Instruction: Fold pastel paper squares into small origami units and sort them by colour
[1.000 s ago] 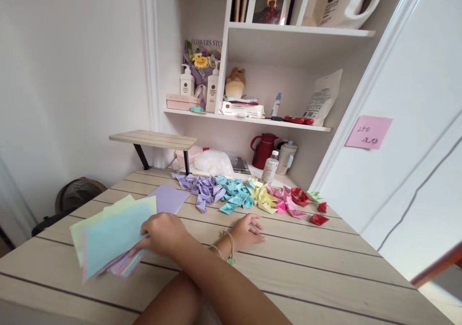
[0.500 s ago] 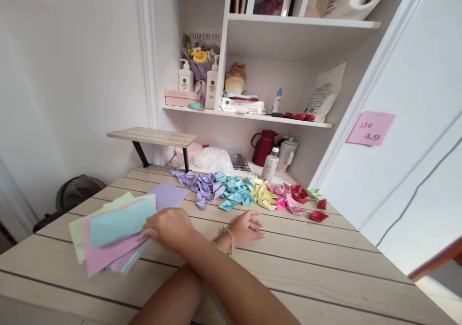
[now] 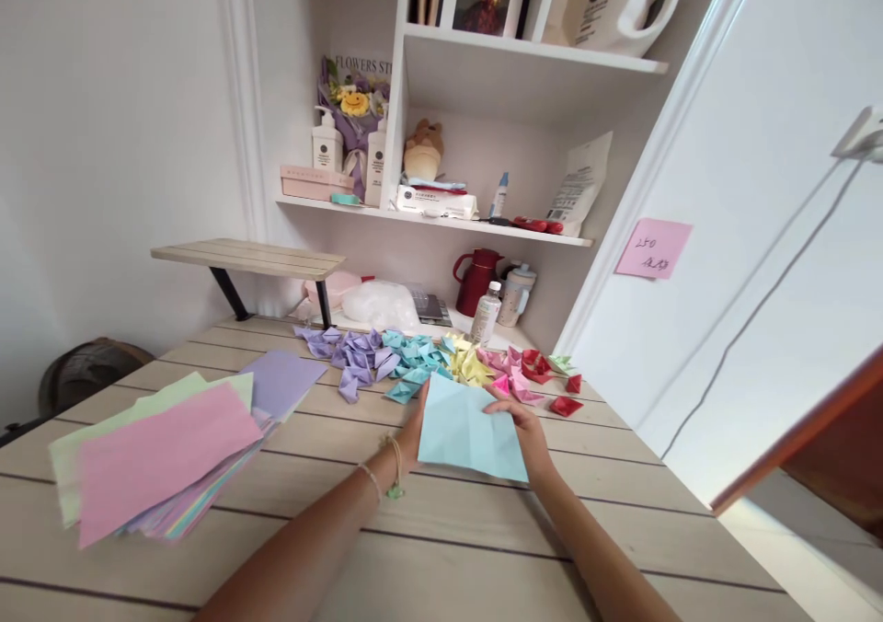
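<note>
A light blue sheet of paper [image 3: 469, 433] is held up over the table, tilted, with faint creases across it. My left hand [image 3: 414, 424] grips its left edge, the fingers mostly hidden behind the sheet. On the right side my right hand [image 3: 528, 433] is closed on the paper, fingers over its upper right edge. To the left lies a fanned stack of coloured paper, a pink sheet [image 3: 169, 447] on top, with green paper [image 3: 65, 475] beneath and a purple sheet [image 3: 282, 383] beside it. Beyond my hands sit folded paper boats in purple [image 3: 359, 355], blue [image 3: 418, 355], yellow [image 3: 469, 364], pink and red [image 3: 566, 406].
A small raised wooden stand [image 3: 248, 259] is at the table's back left. Behind the boats are a clear bottle [image 3: 487, 314], a red jug [image 3: 475, 282] and a cup [image 3: 517, 295]. White shelves [image 3: 497, 226] rise above, holding bottles and a box.
My right hand has taken the blue sheet from the stack and carried it right, uncrossing my arms. Both hands now hold it. The view has shifted slightly to the right.
</note>
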`<state>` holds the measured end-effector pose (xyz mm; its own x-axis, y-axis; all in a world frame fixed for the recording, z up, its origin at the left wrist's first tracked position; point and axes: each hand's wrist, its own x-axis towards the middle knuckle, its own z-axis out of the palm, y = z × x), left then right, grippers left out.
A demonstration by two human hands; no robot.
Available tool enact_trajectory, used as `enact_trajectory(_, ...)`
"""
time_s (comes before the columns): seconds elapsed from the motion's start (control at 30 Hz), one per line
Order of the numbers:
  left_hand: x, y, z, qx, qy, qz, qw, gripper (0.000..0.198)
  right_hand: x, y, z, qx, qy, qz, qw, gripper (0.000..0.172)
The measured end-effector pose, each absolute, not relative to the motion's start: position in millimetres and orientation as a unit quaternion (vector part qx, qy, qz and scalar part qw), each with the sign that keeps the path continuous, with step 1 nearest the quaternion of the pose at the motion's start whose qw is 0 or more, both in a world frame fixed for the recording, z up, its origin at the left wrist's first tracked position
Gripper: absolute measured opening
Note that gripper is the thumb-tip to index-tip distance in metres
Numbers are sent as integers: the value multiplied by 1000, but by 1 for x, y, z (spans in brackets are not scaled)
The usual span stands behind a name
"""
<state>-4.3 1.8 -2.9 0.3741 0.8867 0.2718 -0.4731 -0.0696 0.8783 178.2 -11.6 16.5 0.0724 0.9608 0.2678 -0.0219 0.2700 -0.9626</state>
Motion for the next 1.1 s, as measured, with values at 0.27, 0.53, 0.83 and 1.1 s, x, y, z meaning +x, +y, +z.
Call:
enact_trajectory(0.27, -13, 2, 4, 666, 282, 481, 496, 37, 195, -17, 21, -434, -532, 429, 586, 26)
enact_trajectory(0.53, -8, 4, 8, 544, 380, 561, 494, 25, 183, -32, 28, -400, -506, 574, 504, 51)
enact_trajectory(0.83, -6, 9, 6, 451, 372, 598, 548, 36, 172, -31, 23, -390, -458, 568, 562, 40)
enact_trajectory(1.1, -8, 5, 9, 471, 365, 564, 572, 35, 174, -33, 20, -371, -421, 639, 527, 43)
